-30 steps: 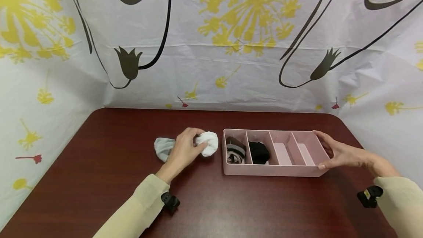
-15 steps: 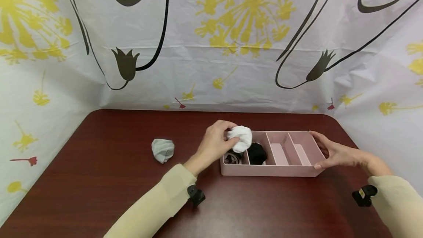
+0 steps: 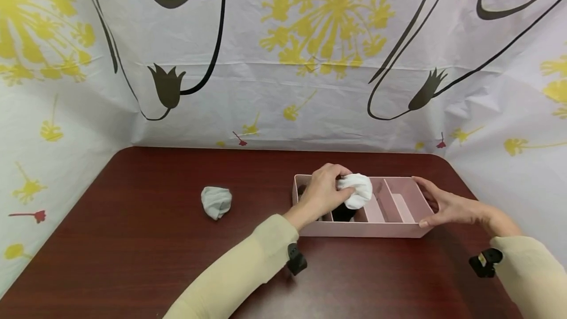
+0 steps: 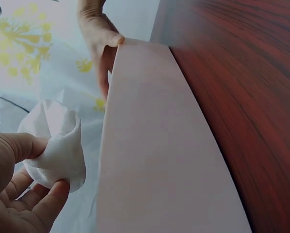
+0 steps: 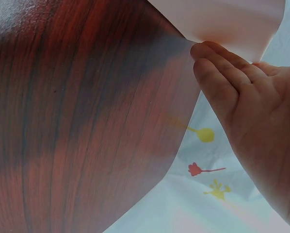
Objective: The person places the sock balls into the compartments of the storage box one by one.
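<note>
My left hand [image 3: 322, 193] pinches a rolled-up white sock [image 3: 360, 192] between thumb and fingers, above the middle of a pink divided box [image 3: 367, 230]. In the left wrist view the same white sock [image 4: 57, 145] shows its folded cuff, apart from the box wall [image 4: 154, 136]. My right hand [image 3: 454, 210] holds the box's right end, thumb at the front corner and fingers at the back. A black rolled bundle [image 3: 343, 214] sits in the second compartment, partly covered by the left hand. The leftmost compartment's contents are mostly hidden behind that hand.
A light grey rolled sock [image 3: 216, 202] lies on the dark red wooden table [image 3: 133, 240], left of the box. A white patterned sheet [image 3: 248, 82] hangs behind and beside the table. Black wrist cameras [image 3: 296, 260] sit on both sleeves.
My left hand has carried the white sock rightward from beside the grey one, over the box's left compartments to its middle. The right hand stays on the box end.
</note>
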The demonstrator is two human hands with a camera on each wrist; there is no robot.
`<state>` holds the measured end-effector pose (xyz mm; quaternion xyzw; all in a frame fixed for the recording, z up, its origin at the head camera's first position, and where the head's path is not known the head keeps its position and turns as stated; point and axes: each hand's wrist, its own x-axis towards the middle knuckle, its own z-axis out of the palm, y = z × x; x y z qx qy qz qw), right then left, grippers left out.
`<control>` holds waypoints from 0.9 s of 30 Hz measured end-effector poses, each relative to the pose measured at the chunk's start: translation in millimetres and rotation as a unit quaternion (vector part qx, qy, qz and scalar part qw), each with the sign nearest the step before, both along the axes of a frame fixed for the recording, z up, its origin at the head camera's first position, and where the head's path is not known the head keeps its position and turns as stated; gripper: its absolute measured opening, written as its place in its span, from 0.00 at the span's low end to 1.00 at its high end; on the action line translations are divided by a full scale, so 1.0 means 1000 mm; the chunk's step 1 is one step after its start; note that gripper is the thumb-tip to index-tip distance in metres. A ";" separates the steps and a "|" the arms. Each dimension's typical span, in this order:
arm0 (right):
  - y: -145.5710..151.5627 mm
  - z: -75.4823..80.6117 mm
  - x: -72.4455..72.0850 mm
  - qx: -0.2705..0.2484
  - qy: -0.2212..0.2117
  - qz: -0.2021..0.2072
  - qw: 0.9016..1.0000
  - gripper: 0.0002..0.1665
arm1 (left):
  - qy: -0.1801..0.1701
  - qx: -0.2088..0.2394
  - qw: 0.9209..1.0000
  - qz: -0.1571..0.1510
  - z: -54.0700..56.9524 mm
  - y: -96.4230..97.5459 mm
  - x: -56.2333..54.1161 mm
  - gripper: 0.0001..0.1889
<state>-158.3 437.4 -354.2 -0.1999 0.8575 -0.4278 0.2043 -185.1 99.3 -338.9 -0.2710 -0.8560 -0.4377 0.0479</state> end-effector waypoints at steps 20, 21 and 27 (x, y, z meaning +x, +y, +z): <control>-0.005 0.001 -0.001 0.003 -0.009 -0.004 1.000 0.63 | 0.044 -0.100 0.994 0.010 -0.011 0.056 -0.007 0.10; -0.004 0.001 -0.001 0.003 -0.009 -0.006 1.000 0.63 | 0.052 -0.107 0.993 0.009 -0.011 0.057 -0.007 0.09; -0.002 0.003 0.000 0.014 -0.007 -0.014 1.000 0.64 | 0.089 -0.147 0.985 0.000 -0.015 0.063 -0.008 0.11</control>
